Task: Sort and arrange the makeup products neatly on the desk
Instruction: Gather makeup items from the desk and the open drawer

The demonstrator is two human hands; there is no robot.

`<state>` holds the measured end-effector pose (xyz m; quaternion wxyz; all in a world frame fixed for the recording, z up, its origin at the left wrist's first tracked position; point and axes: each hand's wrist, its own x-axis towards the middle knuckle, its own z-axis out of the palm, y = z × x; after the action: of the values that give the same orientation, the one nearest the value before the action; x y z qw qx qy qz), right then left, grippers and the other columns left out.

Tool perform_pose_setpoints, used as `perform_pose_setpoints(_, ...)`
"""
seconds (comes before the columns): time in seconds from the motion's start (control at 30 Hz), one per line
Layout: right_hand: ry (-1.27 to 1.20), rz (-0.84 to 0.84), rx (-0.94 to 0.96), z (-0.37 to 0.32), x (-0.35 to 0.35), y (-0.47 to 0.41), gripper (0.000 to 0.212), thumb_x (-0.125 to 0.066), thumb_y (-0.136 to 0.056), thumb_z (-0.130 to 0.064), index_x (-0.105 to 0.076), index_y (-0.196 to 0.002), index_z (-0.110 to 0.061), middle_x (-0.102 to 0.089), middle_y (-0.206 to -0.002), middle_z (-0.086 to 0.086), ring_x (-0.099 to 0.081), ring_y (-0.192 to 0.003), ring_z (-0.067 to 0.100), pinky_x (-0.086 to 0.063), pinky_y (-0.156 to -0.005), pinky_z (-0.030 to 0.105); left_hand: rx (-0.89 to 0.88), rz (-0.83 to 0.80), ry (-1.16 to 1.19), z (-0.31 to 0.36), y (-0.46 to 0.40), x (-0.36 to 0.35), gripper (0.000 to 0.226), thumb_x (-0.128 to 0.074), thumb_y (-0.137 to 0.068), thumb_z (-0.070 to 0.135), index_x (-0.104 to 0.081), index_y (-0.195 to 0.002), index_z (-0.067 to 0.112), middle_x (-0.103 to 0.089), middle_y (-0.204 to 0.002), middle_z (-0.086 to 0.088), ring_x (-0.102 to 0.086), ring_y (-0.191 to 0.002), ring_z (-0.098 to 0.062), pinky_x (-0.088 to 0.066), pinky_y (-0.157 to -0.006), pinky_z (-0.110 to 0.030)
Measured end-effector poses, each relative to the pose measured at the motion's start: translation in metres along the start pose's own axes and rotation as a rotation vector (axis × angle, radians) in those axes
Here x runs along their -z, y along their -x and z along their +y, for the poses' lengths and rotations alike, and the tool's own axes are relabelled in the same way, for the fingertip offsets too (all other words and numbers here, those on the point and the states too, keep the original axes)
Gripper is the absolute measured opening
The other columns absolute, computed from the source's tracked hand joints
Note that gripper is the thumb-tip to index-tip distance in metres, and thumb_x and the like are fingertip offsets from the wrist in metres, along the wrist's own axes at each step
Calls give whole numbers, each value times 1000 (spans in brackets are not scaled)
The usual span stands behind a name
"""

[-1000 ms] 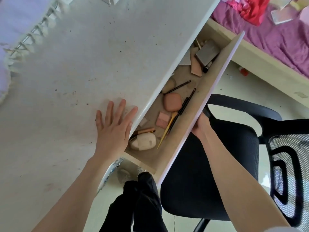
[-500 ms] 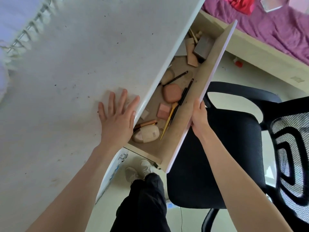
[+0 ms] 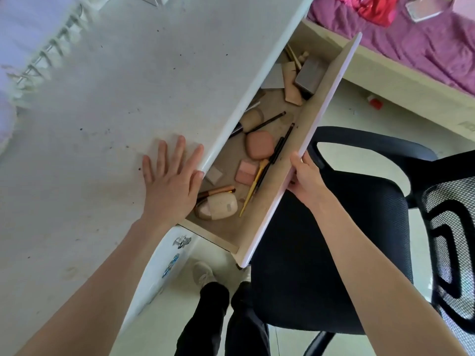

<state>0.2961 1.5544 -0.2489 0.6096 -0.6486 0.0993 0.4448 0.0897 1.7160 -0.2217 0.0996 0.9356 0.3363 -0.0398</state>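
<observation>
The white desk [image 3: 115,104] has its drawer [image 3: 326,116] pulled out. Inside lie makeup items: a rounded pink compact [image 3: 259,148], a small pink square case [image 3: 246,172], a cream and pink oval case [image 3: 217,207], a rose-gold brush [image 3: 218,190], a yellow-handled tool [image 3: 253,189], black pencils [image 3: 281,142], a fluffy brush [image 3: 253,118] and a grey box [image 3: 309,76]. My left hand [image 3: 171,179] rests flat on the desktop at its front edge, fingers straight. My right hand [image 3: 304,177] grips the drawer's front panel, thumb over its top edge.
A black mesh office chair [image 3: 334,253] stands right behind the drawer front. A bed with a purple cover [image 3: 424,44] runs along the far right. My legs and shoes [image 3: 205,276] are on the pale floor below the drawer. A small red item [image 3: 375,102] lies on the floor.
The drawer has slid further out. My right hand moved from under the front panel up to gripping its top edge. My left hand stayed flat on the desk.
</observation>
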Motion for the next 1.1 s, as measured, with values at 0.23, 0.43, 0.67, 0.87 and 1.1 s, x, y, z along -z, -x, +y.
perform_pose_setpoints(0.23, 302, 129, 87, 0, 3, -3, 43, -52, -95, -25, -42, -136, -19, -55, -120, 3, -55, -106, 16, -43, -101, 33, -120, 177, 60, 43, 26, -13, 47, -50, -84, 3, -46, -129, 12, -34, -145, -17, -27, -136, -37, -19, -110, -57)
perform_pose_setpoints(0.43, 891, 309, 880, -7, 3, -1, 31, -53, -90, -6, -53, -120, -1, -53, -110, 17, -54, -95, 28, -47, -85, 34, -161, -20, 109, 69, 34, -56, 53, -67, -69, -8, -58, -119, 9, -55, -127, -7, -55, -112, -28, -46, -97, -41)
perform_pose_setpoints(0.67, 1642, -159, 644, -29, -42, -58, 39, -48, -89, -6, -44, -128, -3, -43, -128, 18, -44, -115, 36, -41, -89, 40, 118, -218, 35, 74, 22, -72, 56, -58, -72, -8, -54, -124, 14, -51, -114, -11, -50, -106, -31, -51, -75, -41)
perform_pose_setpoints(0.87, 1664, -189, 434, -16, -57, -95, 50, -56, -90, -17, -33, -133, -6, -35, -137, 14, -36, -124, 36, -42, -96, 47, 131, -204, 7, 76, 15, -75, 49, -66, -70, -5, -58, -115, 13, -54, -104, -14, -55, -92, -33, -48, -72, -41)
perform_pose_setpoints(1.1, 1737, -164, 325, -23, -63, -85, 79, -76, -73, -35, -32, -133, -8, -31, -132, 18, -32, -123, 38, -40, -98, 44, 50, -227, 11, 84, 15, -70, 49, -82, -55, 6, -59, -97, 15, -62, -76, -4, -62, -65, -25, -50, -59, -33)
